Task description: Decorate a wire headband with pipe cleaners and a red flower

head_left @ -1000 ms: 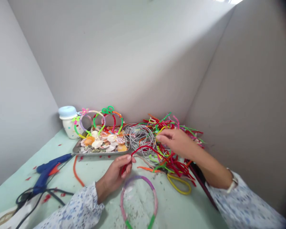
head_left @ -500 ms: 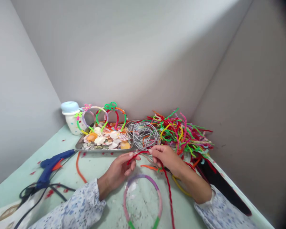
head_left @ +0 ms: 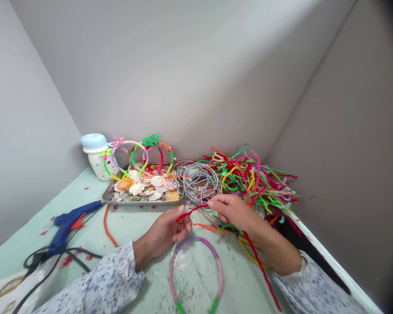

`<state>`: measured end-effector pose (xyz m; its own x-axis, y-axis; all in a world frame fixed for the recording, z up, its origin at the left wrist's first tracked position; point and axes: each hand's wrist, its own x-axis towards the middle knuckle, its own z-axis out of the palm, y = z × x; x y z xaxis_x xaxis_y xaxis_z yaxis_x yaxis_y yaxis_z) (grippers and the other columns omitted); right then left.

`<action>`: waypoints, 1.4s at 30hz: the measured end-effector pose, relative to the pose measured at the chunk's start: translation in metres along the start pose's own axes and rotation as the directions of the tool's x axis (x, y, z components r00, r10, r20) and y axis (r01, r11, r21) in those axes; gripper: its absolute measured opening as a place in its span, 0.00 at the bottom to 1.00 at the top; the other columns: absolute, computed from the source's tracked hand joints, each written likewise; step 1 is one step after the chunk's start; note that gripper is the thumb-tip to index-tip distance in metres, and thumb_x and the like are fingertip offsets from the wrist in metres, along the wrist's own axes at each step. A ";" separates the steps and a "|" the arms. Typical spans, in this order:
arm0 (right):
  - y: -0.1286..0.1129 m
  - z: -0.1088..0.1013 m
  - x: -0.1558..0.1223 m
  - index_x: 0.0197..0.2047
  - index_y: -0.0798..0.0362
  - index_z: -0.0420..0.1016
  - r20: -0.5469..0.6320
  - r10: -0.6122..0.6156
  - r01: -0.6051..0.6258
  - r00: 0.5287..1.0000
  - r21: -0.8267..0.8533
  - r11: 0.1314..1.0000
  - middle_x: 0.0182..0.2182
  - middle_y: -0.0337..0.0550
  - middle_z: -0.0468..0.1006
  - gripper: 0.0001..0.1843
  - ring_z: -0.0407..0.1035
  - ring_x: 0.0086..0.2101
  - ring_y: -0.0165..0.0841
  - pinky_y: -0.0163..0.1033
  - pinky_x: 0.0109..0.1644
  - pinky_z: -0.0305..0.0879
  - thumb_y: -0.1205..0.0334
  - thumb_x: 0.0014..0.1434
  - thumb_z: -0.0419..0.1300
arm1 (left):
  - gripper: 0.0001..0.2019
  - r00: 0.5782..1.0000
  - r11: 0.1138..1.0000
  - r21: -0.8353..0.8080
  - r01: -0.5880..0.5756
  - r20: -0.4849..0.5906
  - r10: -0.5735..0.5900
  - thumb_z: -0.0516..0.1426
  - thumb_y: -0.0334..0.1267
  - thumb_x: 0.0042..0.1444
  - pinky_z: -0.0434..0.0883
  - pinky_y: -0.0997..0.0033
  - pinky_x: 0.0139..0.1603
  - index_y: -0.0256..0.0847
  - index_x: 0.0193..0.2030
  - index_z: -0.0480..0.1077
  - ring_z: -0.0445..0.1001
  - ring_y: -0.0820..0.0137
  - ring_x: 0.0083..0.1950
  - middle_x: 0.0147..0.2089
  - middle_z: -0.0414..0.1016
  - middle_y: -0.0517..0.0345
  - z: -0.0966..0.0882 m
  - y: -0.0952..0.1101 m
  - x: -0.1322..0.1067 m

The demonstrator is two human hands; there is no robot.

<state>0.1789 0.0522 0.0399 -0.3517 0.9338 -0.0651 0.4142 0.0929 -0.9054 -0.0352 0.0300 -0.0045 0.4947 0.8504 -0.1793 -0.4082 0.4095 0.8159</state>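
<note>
A red pipe cleaner (head_left: 261, 266) runs between my two hands, its long tail hanging down past my right wrist to the table's front. My left hand (head_left: 167, 229) pinches it near its short end between thumb and finger. With the fingertips of my right hand (head_left: 231, 211) I grip it a little farther along, so a short stretch spans the gap. Just below my hands lies a headband (head_left: 220, 277) wrapped in purple, pink and green, touched by neither hand.
Behind my hands stand a metal tray of shells (head_left: 144, 202), a coil of grey wire (head_left: 201, 183) and a heap of coloured pipe cleaners (head_left: 249, 176). Finished headbands (head_left: 173, 159) lean over the tray beside a white jar (head_left: 101, 163). A blue glue gun (head_left: 63, 226) with its cord lies left.
My right hand has shifted slightly right and up, widening the red stretch between the hands. The hanging tail has swung to the right. My left hand stays nearly in place.
</note>
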 end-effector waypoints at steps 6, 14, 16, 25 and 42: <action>-0.005 -0.004 -0.001 0.30 0.54 0.72 -0.042 -0.010 0.007 0.999 -0.081 0.997 0.16 0.32 0.64 0.17 0.55 0.19 0.26 0.32 0.23 0.51 0.48 0.57 0.55 | 0.12 0.997 0.991 0.135 -0.019 0.076 0.008 0.55 0.42 0.57 0.43 0.77 0.17 0.32 0.33 0.71 0.56 0.83 0.15 0.24 0.70 0.57 -0.001 0.000 0.000; -0.007 -0.013 -0.007 0.29 0.54 0.72 0.146 0.061 -0.050 0.987 -0.075 0.996 0.16 0.32 0.66 0.17 0.53 0.17 0.24 0.31 0.21 0.47 0.48 0.56 0.56 | 0.09 0.997 0.995 0.070 -0.075 0.036 0.073 0.56 0.39 0.57 0.45 0.78 0.19 0.34 0.33 0.72 0.51 0.83 0.16 0.18 0.60 0.65 -0.003 0.000 -0.001; -0.010 -0.013 -0.009 0.30 0.55 0.72 0.266 0.066 -0.071 0.962 0.012 0.997 0.21 0.36 0.71 0.19 0.58 0.19 0.24 0.31 0.23 0.52 0.46 0.57 0.55 | 0.10 0.997 0.990 0.116 -0.078 0.035 0.075 0.56 0.40 0.57 0.43 0.77 0.19 0.34 0.33 0.72 0.47 0.82 0.16 0.15 0.55 0.68 -0.003 0.000 -0.002; -0.008 -0.001 -0.010 0.22 0.53 0.63 0.270 0.056 -0.072 0.961 0.048 0.996 0.15 0.32 0.62 0.22 0.51 0.15 0.23 0.31 0.20 0.47 0.46 0.58 0.53 | 0.14 0.998 0.953 0.304 0.010 0.059 -0.030 0.57 0.45 0.56 0.39 0.75 0.17 0.33 0.35 0.74 0.44 0.82 0.14 0.13 0.56 0.68 0.003 -0.002 -0.004; -0.010 -0.019 -0.012 0.31 0.55 0.73 0.301 0.082 -0.107 0.950 0.067 0.992 0.17 0.32 0.66 0.16 0.56 0.16 0.23 0.31 0.22 0.52 0.49 0.55 0.57 | 0.15 0.983 0.983 0.055 -0.178 -0.026 0.179 0.61 0.39 0.52 0.54 0.82 0.20 0.35 0.45 0.72 0.59 0.84 0.20 0.30 0.72 0.58 0.001 0.007 -0.001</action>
<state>0.1951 0.0469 0.0582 -0.5523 0.7912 -0.2626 0.3924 -0.0312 -0.9193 -0.0379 0.0317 0.0024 0.3933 0.9183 -0.0445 -0.4469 0.2332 0.8636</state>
